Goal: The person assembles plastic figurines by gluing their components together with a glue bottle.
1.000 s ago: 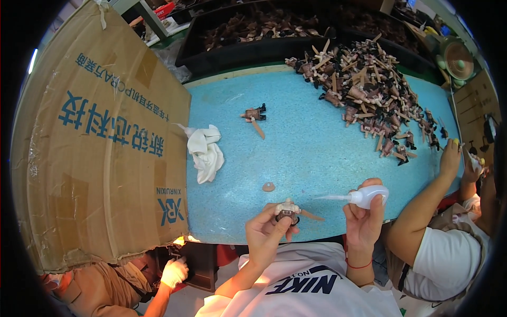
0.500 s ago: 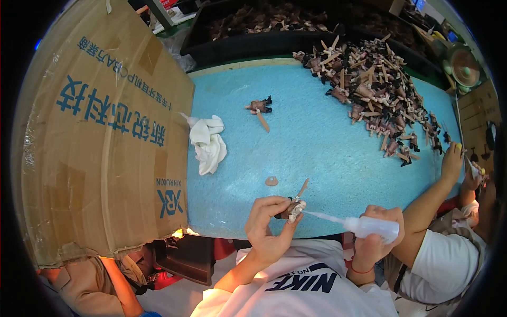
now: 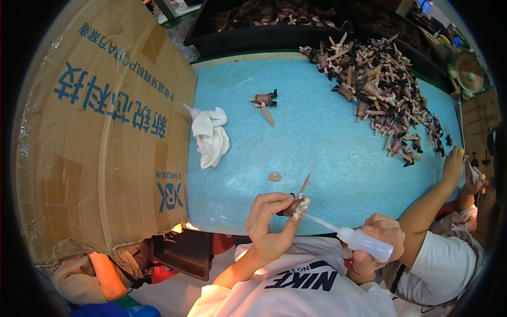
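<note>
Between the fingertips and thumb of my left hand (image 3: 270, 224) is a small toy figure (image 3: 293, 207) with a brown body, a pale end and a tan blade-like piece sticking up. My right hand (image 3: 381, 238) is wrapped round a white squeeze bottle (image 3: 364, 243). The bottle's thin nozzle points left, its tip at or close to the figure's pale end; whether they touch I cannot tell. Just beyond my left hand, a small tan dome-shaped piece (image 3: 274, 176) lies on the blue mat (image 3: 317, 142). Farther off lies another toy figure (image 3: 263, 99) with black legs and a tan blade.
A heap of similar figures (image 3: 369, 84) covers the far right of the mat. Black bins (image 3: 253, 42) stand behind it. A large cardboard box (image 3: 105, 132) walls the left side, with a crumpled white cloth (image 3: 211, 140) beside it. A co-worker's arm (image 3: 435, 195) reaches in at right.
The bottle has tilted, its base now lower and its nozzle slanting more steeply up toward the figure. My left hand keeps its hold on the figure. The whole view has shifted slightly.
</note>
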Available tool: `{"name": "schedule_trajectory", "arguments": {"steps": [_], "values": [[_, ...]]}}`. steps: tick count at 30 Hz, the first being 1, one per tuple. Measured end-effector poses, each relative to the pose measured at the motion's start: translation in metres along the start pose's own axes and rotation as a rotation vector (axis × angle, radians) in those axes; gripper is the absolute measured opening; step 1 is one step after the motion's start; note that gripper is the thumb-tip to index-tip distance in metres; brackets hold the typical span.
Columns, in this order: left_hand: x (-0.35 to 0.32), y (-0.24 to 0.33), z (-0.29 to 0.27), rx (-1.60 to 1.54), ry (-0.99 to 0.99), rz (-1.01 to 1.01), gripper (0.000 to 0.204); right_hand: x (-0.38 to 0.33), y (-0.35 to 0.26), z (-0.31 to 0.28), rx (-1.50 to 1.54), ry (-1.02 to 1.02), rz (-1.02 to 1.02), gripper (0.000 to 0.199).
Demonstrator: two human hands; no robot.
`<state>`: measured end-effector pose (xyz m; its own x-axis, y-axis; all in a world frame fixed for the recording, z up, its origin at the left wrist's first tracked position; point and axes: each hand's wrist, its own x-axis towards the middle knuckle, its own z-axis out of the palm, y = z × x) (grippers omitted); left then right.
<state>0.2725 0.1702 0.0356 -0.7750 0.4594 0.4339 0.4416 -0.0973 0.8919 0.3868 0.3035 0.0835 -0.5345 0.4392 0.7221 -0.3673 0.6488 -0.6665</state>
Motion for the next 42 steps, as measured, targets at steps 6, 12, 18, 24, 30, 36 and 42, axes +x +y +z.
{"name": "schedule_trajectory", "arguments": {"steps": [6, 12, 18, 24, 30, 36, 42], "values": [[-0.0010, -0.0020, -0.0009, -0.009, -0.012, -0.003, 0.026, 0.0021, -0.0018, 0.0029, -0.016, -0.005, 0.021, 0.037], [-0.0009, -0.0037, -0.0009, 0.001, -0.013, 0.009, 0.025, 0.0035, -0.0015, 0.0054, -0.061, 0.009, 0.010, 0.037], [-0.0012, -0.0031, 0.0002, -0.024, -0.012, -0.012, 0.025, 0.0035, 0.0014, 0.0062, -0.042, 0.017, -0.027, 0.038], [-0.0021, -0.0033, -0.0004, -0.001, -0.018, -0.002, 0.026, 0.0046, -0.0011, 0.0070, -0.063, 0.010, 0.002, 0.037], [-0.0049, -0.0039, -0.0012, -0.011, -0.016, -0.021, 0.026, 0.0035, -0.0009, 0.0070, -0.059, 0.007, -0.008, 0.037], [-0.0045, -0.0050, -0.0010, -0.001, -0.024, -0.024, 0.025, 0.0033, -0.0002, 0.0053, -0.065, -0.024, 0.001, 0.038], [-0.0061, -0.0046, -0.0006, -0.001, -0.008, -0.039, 0.024, 0.0005, 0.0009, 0.0053, -0.103, -0.016, -0.022, 0.038]]}}
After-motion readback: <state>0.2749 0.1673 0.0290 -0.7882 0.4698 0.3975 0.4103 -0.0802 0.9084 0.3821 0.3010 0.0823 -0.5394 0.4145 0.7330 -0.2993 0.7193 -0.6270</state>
